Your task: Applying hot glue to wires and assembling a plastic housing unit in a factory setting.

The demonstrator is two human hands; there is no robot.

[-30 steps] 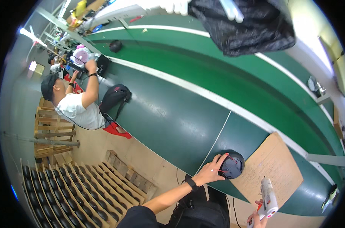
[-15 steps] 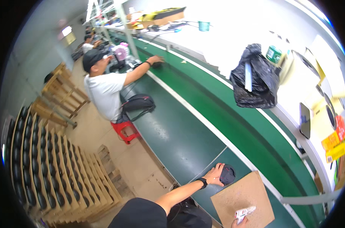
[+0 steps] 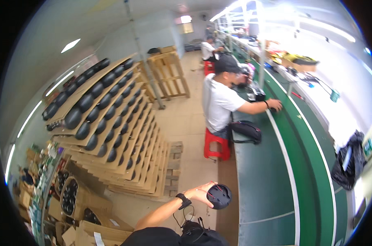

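Observation:
My left hand [image 3: 199, 194] grips a black helmet [image 3: 220, 197] by its near-left side, with the fingers around the rim. The helmet is round and small, with dark slots and thin red strands across its face. It is held in the air beside the left edge of the dark green worktable [image 3: 261, 205], over the floor. A black watch band [image 3: 183, 201] is on my left wrist. My right hand is out of view.
Left stands a tall stack of cardboard sheets [image 3: 124, 164] bearing rows of black domes. Open cartons [image 3: 77, 197] sit lower left. Ahead, a co-worker [image 3: 220, 100] sits on a red stool [image 3: 216, 145], reaching over the green conveyor [image 3: 313, 164]. A black bag [image 3: 247, 131] lies on the table.
The view has swung left. My left hand has lifted the helmet off the table and carried it left past the edge. My right hand, the glue gun and the cardboard sheet beneath have left view.

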